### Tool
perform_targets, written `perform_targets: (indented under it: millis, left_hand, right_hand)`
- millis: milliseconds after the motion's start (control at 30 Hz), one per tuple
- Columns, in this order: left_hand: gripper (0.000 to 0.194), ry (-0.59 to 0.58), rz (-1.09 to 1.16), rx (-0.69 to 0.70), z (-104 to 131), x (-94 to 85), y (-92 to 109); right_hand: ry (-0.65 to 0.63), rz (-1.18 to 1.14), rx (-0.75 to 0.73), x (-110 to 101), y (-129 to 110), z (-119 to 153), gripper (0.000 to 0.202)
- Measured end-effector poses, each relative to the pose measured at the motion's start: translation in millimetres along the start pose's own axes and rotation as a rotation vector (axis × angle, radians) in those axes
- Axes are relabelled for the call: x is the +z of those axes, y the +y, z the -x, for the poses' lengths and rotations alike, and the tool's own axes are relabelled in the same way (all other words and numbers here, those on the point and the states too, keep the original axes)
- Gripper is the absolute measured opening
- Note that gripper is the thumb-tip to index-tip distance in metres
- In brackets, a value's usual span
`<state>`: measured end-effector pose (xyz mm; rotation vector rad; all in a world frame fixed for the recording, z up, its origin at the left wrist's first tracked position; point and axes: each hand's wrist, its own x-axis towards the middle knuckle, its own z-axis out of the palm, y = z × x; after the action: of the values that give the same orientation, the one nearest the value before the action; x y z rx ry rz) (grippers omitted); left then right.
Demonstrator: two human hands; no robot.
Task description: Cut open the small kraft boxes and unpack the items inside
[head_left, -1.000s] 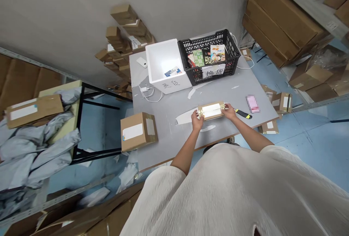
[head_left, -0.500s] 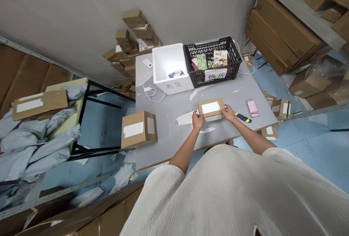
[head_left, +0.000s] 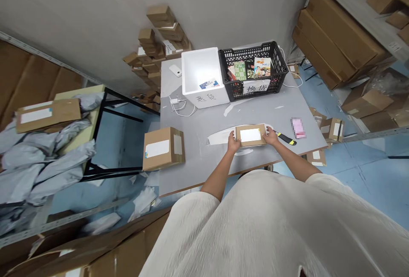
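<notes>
Between my two hands is a small cardboard box [head_left: 251, 140] with a white label on its top face. My left hand [head_left: 234, 142] grips its left end, thumb and fingers closed on the edge. At the opposite end, my right hand [head_left: 271, 136] holds the box the same way. A black and yellow utility knife [head_left: 286, 138] lies on the grey table [head_left: 198, 157] just right of my right hand. Farther right is a pink item [head_left: 298, 128], blurred out. A larger labelled carton [head_left: 163, 148] sits at the table's left edge.
At the table's back stand a white foam box [head_left: 206, 100] with a card inside and a black plastic crate [head_left: 255, 85] holding books. A white cable [head_left: 183, 111] lies nearby. Grey mailing bags [head_left: 41, 157] fill the left-hand table; cartons [head_left: 338, 38] crowd the right shelf.
The small box has been lowered and levelled toward the tabletop, its front side now less visible. Both hands stay on its ends. The whole view has shifted slightly.
</notes>
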<state>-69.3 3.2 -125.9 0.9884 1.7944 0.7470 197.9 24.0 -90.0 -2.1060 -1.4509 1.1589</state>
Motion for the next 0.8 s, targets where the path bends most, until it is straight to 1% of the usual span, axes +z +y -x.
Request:
perform_targets:
  millis: [133, 200, 300, 367, 433, 500, 567, 633, 700, 800]
  left_hand:
    - [0.101, -0.083, 0.131, 0.009, 0, -1.0, 8]
    - [0.102, -0.084, 0.17, 0.004, 0, -3.7, 15]
    - [0.089, -0.015, 0.177, 0.033, -2, -7.1, 31]
    - [0.078, 0.028, 0.152, 0.067, -4, -6.7, 41]
    - [0.069, 0.055, 0.111, 0.088, -5, -4.4, 47]
    - [0.06, 0.075, 0.073, 0.073, -4, -1.7, 46]
    - [0.054, 0.089, 0.049, 0.033, -3, 0.3, 41]
    - [0.052, 0.094, 0.041, 0.011, -2, 1.1, 35]
    - [0.053, 0.114, 0.021, 0.037, -3, 1.5, 32]
    - [0.054, 0.171, -0.09, 0.145, -5, 2.6, 36]
  right_hand:
    - [-0.039, -0.217, -0.017, 0, -1, 2, 0.079]
    - [-0.026, -0.291, -0.025, -3, -3, 1, 0.085]
    - [0.034, -0.369, -0.041, -9, -10, -5, 0.082]
    - [0.093, -0.382, -0.024, -12, -15, -10, 0.073]
    - [0.163, -0.355, -0.007, -13, -17, -14, 0.063]
    - [0.188, -0.303, -0.003, -11, -16, -16, 0.052]
    - [0.168, -0.264, 0.001, -9, -11, -15, 0.042]
    - [0.152, -0.243, -0.005, -8, -5, -14, 0.036]
    - [0.162, -0.224, -0.018, -7, -2, -14, 0.033]
    - [0.162, -0.183, -0.024, -8, -2, -19, 0.032]
